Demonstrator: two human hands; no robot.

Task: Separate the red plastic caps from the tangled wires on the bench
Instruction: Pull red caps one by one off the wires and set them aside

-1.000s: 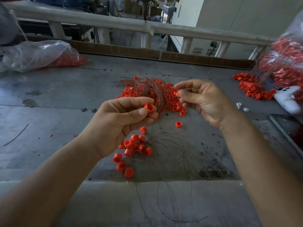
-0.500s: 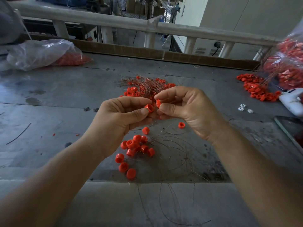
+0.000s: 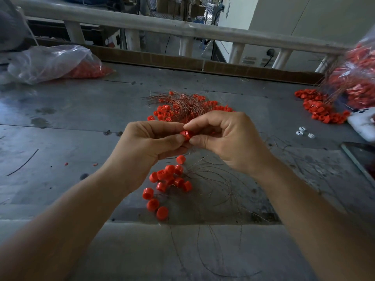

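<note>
Over the middle of the grey bench [image 3: 81, 122] my left hand [image 3: 148, 147] and my right hand [image 3: 227, 138] meet, and both pinch one red cap [image 3: 187, 134] between thumb and fingers. Behind them lies a tangle of thin coppery wires [image 3: 182, 104] mixed with several red caps. Below my hands a small pile of loose red caps [image 3: 168, 179] sits on the bench. Thin loose wires [image 3: 219, 179] curl beside that pile and run toward the front edge.
A clear plastic bag [image 3: 50, 63] holding red caps lies at the back left. At the right edge stand another bag of red caps and wires [image 3: 359, 78], a spill of caps [image 3: 320, 108], a white object [image 3: 363, 122] and a dark flat slab [image 3: 363, 157]. A railing [image 3: 182, 29] runs behind.
My right hand came in from the wire tangle to my left hand and now pinches the same cap. My left hand stayed roughly in place with the cap.
</note>
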